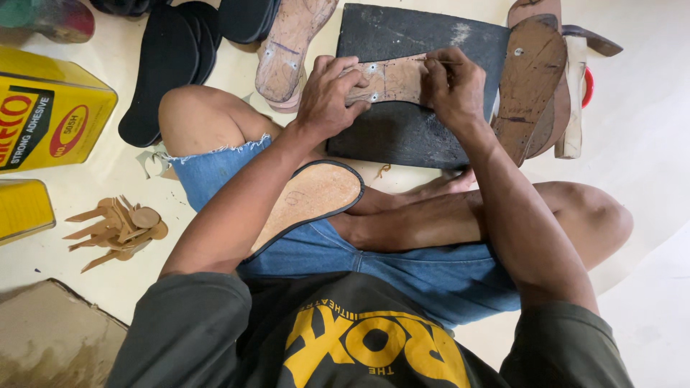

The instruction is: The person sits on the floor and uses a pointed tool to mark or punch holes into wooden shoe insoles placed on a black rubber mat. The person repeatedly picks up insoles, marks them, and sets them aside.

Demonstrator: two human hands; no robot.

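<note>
Tan sole pattern (pixel 388 80) lies flat on black rubber sheet (pixel 417 86), long axis 9-to-3 o'clock; its ends are covered, so heel and toe cannot be told. Left hand (pixel 329 97) presses its 9 o'clock end, fingers spread. Right hand (pixel 453 86) at the 3 o'clock end pinches a thin tool, too small to make out. Hands apart. One insole (pixel 309 201) rests on the lap. Brown soles (pixel 535 79), about three, stacked at 2 o'clock. Yellow tins (pixel 50 108): two, both cut off at 9 o'clock.
</note>
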